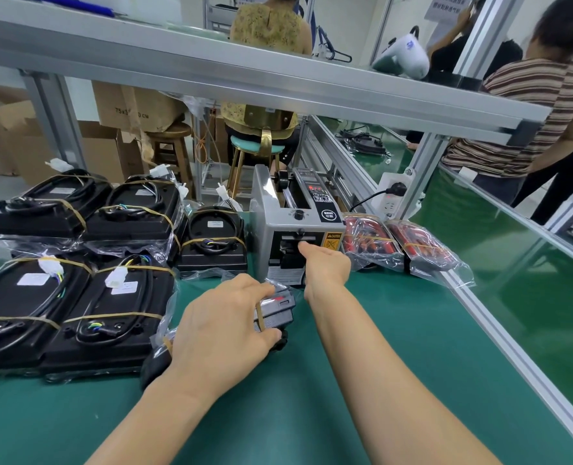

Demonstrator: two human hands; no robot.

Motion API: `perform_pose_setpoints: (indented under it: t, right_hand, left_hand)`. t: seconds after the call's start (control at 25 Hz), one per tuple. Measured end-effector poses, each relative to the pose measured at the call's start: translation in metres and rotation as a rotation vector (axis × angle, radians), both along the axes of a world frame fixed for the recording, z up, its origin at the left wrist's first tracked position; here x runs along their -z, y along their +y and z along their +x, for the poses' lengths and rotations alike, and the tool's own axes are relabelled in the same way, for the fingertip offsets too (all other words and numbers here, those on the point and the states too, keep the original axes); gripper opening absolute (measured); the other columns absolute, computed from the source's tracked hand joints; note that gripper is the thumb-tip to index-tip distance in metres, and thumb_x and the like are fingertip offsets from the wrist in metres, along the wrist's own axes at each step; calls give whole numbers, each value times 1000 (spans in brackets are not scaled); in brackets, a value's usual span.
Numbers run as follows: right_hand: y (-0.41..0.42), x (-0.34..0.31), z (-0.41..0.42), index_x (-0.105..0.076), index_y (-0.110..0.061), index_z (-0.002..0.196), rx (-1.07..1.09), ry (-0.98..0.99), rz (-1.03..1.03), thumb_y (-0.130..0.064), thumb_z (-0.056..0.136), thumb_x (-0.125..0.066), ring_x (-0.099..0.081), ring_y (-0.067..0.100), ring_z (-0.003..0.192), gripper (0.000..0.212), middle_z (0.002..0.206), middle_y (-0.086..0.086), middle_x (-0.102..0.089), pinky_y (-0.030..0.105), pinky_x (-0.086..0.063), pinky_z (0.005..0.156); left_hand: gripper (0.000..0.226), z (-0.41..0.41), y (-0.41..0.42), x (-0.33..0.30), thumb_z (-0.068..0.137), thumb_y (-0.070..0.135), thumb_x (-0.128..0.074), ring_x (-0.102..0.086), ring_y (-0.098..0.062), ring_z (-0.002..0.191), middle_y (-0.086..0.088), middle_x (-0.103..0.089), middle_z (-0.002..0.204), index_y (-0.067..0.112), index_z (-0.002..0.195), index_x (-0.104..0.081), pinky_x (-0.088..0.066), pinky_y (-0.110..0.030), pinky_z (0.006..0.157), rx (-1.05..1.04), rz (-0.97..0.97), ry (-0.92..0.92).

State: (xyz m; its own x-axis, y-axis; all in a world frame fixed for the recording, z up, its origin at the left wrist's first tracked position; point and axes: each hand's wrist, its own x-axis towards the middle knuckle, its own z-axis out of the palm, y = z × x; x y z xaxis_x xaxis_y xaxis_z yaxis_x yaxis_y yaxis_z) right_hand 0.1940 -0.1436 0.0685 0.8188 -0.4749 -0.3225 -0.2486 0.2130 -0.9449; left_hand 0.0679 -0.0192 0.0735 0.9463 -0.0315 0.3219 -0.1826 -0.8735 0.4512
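Note:
My left hand (221, 327) grips a bagged black part with a red lens (276, 312) that lies on the green mat, thumb under its near edge and fingers over the top. A rubber band runs round the part. My right hand (325, 265) reaches into the front outlet of the grey tape dispenser (278, 209), fingertips at the slot; whether it pinches tape is hidden by the hand.
Several bagged black parts with coiled cables (76, 297) lie at the left. Two bagged red-lens parts (402, 246) rest to the right of the dispenser. An aluminium rail (500, 333) borders the mat. A metal shelf (278, 78) hangs overhead. People stand and sit beyond.

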Motion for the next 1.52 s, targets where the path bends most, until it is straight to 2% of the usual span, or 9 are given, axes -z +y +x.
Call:
perform_pose_setpoints:
  t: [0.12,0.24,0.32,0.4,0.44,0.52,0.68,0.92,1.52]
  right_hand:
    - [5,-3,5,-62,-12,69,28,45,52,-10,79,-75,-41,16,55,16,68,2,-54,27,-38,52]
    - [-2,-15,-9,-52,-13,73,-100,87,82,-15,83,-70,-33,12,54,21,67,1,-46,23,-31,43]
    - [-11,-21,-37,-57,-18,75,-290,49,69,-23,86,-68,-38,10,59,16,66,-3,-50,20,-34,52]
    - [-18,-23,-75,-68,-20,74,-456,-20,49,-27,86,-68,-56,7,74,13,69,-10,-66,23,-36,67]
    - [-19,-23,-92,-74,-18,77,-501,-52,54,-26,86,-67,-62,7,85,14,77,-11,-73,22,-37,71]
    - [-18,-18,-113,-74,-19,87,-538,-126,65,-20,86,-65,-61,11,101,9,100,-5,-70,19,-38,76]
    - [-16,-9,-119,-76,-19,63,-474,-198,8,-12,82,-67,-55,2,114,23,115,-11,-64,23,-41,87]
    - [-13,-3,-116,-75,-17,62,-402,-255,-60,-10,81,-70,-55,-20,94,22,115,1,-64,17,-39,79]
    - [-13,6,-116,-74,-30,59,-331,-302,-260,-18,75,-74,-55,-16,91,20,105,-14,-59,18,-38,76]
  left_hand:
    - [54,0,-1,0,72,47,-71,-54,-4,107,24,-55,113,41,124,-57,-42,-20,82,-5,-8,-4]
    - [54,0,-1,0,72,49,-70,-53,-3,108,24,-54,114,42,124,-56,-42,-20,83,-22,-9,-9]
    - [52,1,-1,-1,73,53,-66,-54,-2,106,25,-54,114,43,124,-56,-43,-21,82,-35,-16,-7]
    - [50,1,-2,-2,75,57,-63,-55,-3,104,24,-54,113,43,122,-57,-43,-23,80,-53,-27,-8]
    - [48,1,-3,-2,75,58,-62,-55,-4,104,23,-55,112,43,121,-57,-43,-23,79,-65,-28,-7]
    - [47,1,-5,-2,75,58,-63,-56,-5,103,22,-55,111,42,120,-58,-43,-24,77,-85,-29,-2]
    - [46,0,-7,-3,74,57,-65,-56,-6,101,21,-56,108,41,117,-61,-39,-23,72,-106,-47,11]
    - [44,0,-7,-3,72,57,-67,-57,-6,99,21,-57,106,40,113,-63,-33,-23,67,-116,-51,18]
    - [42,0,-8,-4,70,55,-68,-58,-7,97,20,-59,102,40,110,-64,-33,-24,66,-119,-61,10]
